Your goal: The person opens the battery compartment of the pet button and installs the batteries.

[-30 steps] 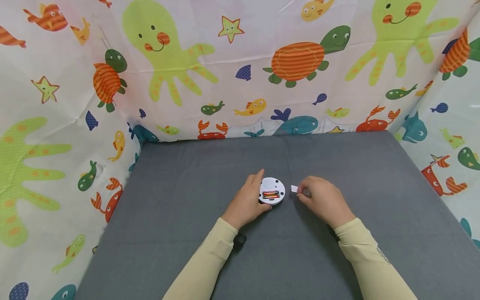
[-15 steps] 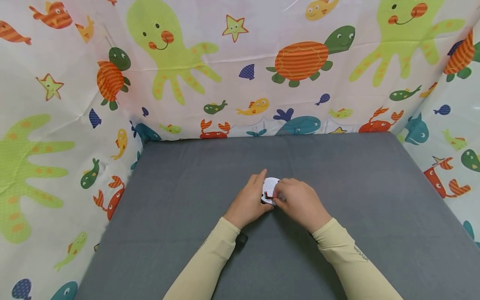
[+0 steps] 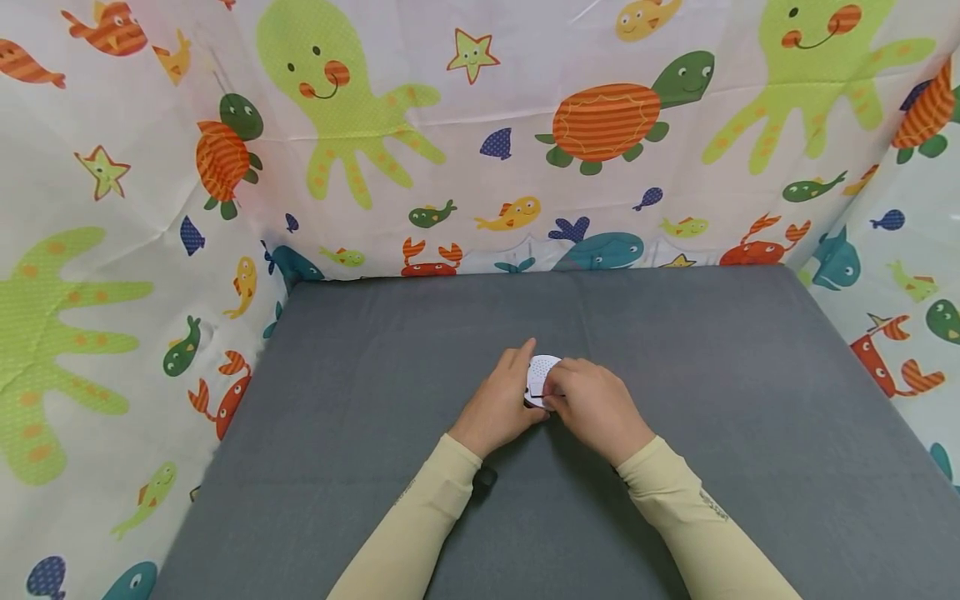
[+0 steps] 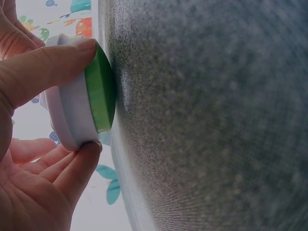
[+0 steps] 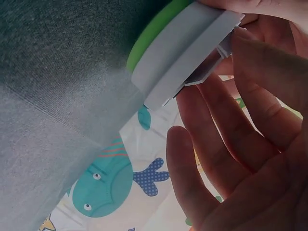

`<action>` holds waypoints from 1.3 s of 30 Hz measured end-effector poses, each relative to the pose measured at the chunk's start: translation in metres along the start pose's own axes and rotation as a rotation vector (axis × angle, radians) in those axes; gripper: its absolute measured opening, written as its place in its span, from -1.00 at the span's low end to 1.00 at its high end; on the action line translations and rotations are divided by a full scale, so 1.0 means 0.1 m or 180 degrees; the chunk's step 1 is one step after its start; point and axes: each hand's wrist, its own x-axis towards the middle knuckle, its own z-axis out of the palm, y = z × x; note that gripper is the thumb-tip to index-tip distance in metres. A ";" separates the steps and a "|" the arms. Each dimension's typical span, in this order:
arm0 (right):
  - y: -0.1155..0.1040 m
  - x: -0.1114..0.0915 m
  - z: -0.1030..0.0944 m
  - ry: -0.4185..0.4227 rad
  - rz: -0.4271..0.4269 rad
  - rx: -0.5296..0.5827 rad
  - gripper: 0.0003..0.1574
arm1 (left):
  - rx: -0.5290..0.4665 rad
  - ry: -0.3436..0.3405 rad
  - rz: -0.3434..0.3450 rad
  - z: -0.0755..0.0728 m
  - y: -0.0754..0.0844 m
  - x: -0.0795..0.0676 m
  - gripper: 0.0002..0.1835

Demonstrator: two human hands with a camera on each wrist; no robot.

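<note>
A round white battery-powered device (image 3: pixel 543 367) with a dotted speaker grille lies face down on the grey cloth. Its green underside (image 4: pixel 99 91) shows in the left wrist view, turned to the table. My left hand (image 3: pixel 495 402) grips the device by its rim, thumb on one side and fingers on the other. Over the battery opening, my right hand (image 3: pixel 600 408) pinches a small white battery cover (image 5: pixel 208 71) between thumb and index finger. In the right wrist view the cover stands tilted at the device's back, one edge out from it. The batteries are hidden beneath it.
Grey cloth (image 3: pixel 360 375) covers the table. White curtains (image 3: pixel 480 192) printed with sea animals rise along the back and both sides. A small black object (image 3: pixel 484 479) sits at the left wrist.
My right hand has moved left with the battery cover, from beside the device onto its battery opening. The red batteries have gone from sight. My left hand keeps its grip.
</note>
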 end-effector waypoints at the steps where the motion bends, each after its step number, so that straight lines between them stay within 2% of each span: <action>1: 0.00 0.00 0.00 -0.0008 0.0013 0.0007 -0.73 | 0.0003 -0.0001 -0.0006 0.00 0.00 0.00 0.17; 8: 0.04 -0.01 0.01 -0.0057 0.0141 0.0118 -0.83 | 0.0023 -0.0001 -0.0014 0.01 0.00 -0.01 0.19; 11: 0.09 -0.01 0.01 -0.0018 0.0290 0.0253 -0.88 | 0.0041 -0.0024 -0.0055 0.01 0.01 -0.01 0.19; 14: 0.14 -0.01 0.00 -0.0025 0.0515 0.0415 -0.85 | 0.0069 -0.0041 -0.0099 0.01 0.02 0.00 0.20; 18: 0.19 -0.01 0.00 -0.0242 0.0788 0.0618 -0.76 | 0.0104 -0.0030 -0.0078 0.00 0.03 -0.01 0.19; 21: 0.20 0.01 0.00 -0.0383 0.0883 0.0731 -0.74 | 0.0119 -0.0029 -0.0057 -0.01 0.04 -0.02 0.19; 32: 0.19 0.01 -0.02 -0.0439 0.0931 0.0777 -0.71 | 0.0040 -0.0080 -0.0002 0.00 0.04 -0.02 0.18; 39: 0.22 0.03 -0.04 -0.0566 0.0830 0.0780 -0.66 | -0.0032 -0.0098 -0.0002 0.00 0.00 -0.02 0.18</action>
